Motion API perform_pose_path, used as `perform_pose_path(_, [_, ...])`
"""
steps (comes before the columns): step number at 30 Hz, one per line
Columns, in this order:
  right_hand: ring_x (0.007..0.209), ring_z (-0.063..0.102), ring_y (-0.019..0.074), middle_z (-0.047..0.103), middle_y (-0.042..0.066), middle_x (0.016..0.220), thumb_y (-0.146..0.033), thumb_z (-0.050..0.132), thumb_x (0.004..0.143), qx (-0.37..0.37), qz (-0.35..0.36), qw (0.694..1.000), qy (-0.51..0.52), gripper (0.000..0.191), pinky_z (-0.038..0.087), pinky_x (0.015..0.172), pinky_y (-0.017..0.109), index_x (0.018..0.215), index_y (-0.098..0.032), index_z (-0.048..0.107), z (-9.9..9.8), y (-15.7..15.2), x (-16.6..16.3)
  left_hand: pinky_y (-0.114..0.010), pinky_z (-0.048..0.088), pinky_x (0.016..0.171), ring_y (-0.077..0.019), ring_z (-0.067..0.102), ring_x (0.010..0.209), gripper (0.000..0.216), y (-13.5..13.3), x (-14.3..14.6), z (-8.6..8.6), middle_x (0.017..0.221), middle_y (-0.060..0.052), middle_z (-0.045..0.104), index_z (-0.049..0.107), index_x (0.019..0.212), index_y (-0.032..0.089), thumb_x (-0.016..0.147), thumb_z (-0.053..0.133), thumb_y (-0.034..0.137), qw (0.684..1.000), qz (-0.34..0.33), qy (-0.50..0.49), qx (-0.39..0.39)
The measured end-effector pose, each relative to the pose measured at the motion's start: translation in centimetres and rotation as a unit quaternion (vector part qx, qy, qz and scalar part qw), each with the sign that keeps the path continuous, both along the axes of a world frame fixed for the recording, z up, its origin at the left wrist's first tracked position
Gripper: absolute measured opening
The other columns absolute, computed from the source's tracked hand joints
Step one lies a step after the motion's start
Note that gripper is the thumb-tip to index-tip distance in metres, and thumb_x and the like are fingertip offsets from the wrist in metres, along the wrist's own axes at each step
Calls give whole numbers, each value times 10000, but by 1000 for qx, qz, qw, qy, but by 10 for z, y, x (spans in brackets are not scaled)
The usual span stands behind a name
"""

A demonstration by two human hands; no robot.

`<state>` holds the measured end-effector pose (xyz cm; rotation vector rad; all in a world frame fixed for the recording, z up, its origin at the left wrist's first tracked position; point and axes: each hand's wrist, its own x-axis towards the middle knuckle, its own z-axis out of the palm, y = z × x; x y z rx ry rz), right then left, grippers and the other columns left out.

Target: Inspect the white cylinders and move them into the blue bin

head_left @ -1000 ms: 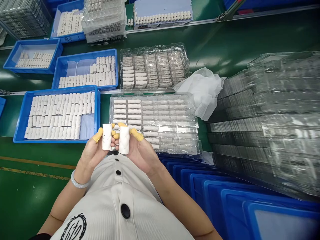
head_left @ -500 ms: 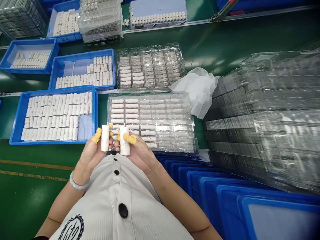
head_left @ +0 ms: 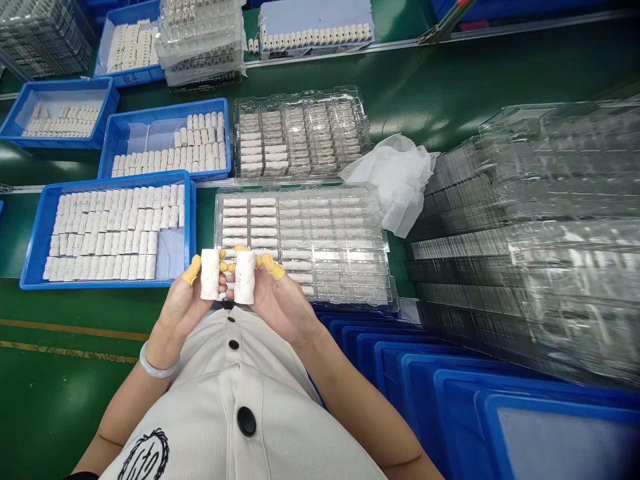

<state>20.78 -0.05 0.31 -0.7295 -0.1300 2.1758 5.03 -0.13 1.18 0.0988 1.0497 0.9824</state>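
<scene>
- Blue bin (head_left: pixel 100 284), far left: spare pieces packed in rows, within easy reach.
- L hand (head_left: pixel 183 307) pinches a white block (head_left: pixel 209 275) upright, by its sides.
- R hand (head_left: pixel 277 307) grips a second block (head_left: pixel 245 277) alongside, nearly touching, prob. so both faces show.
- Clear tray (head_left: pixel 380 267) just beyond, part filled.

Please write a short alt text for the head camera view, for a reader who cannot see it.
The left hand holds a white plastic piece and the right hand a second piece, side by side before a clear tray. A blue bin of similar pieces lies left.
</scene>
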Motion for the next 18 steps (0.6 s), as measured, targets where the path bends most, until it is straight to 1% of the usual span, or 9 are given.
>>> perform_pose_path(2, [849,672,191,702,105,963,-405,334,987,-5,-4,1000,3,419,539,807,375,1246,-140,529,0,0,0,-256,533,582,-154,625,651,424,0,0,0,756,-113,668,687,1002,64,973,372,346,1000,1,-8,6])
perform_pose_path(5, [883,671,203,709,102,952,-390,372,974,-2,-8,1000,11,393,524,860,405,1218,-141,555,-3,-1,-1,-226,514,558,-134,607,627,429,-1,2,-1,747,-109,662,691,985,57,975,372,344,1000,3,-20,16])
perform_pose_path(8, [925,665,215,716,97,943,-355,420,952,0,-9,1000,15,347,504,908,428,1164,-144,595,-5,-2,-2,-233,522,588,-130,604,629,389,-2,2,-2,746,-102,661,693,979,58,967,403,316,1000,3,-18,22])
perform_pose_path(11, [946,661,225,717,102,948,-299,449,927,-4,-18,1000,8,298,499,922,435,1089,-130,633,-6,-2,-3,-227,525,621,-126,616,668,351,-3,2,-2,820,-108,682,691,1000,72,962,423,296,999,5,-15,29])
perform_pose_path(13, [923,667,229,717,102,925,-274,505,892,-1,-26,1000,-3,251,509,906,429,1031,-125,652,-6,-2,-2,-235,532,650,-131,626,696,336,-3,2,-3,841,-101,688,689,1010,88,964,418,281,1000,11,-15,24])
perform_pose_path(15, [856,676,217,718,89,870,-260,588,841,6,-31,999,-18,202,530,860,397,980,-130,658,-6,-2,-1,-255,537,669,-141,632,717,334,-4,1,-4,853,-98,687,683,1027,96,967,407,274,1000,11,-19,20])
perform_pose_path(18, [723,673,175,707,50,755,-258,712,752,13,-19,999,-45,201,548,740,316,909,-153,643,-7,-4,2,-253,525,617,-139,610,681,368,-5,0,-6,819,-94,660,672,1054,91,968,400,323,999,-7,-32,28])
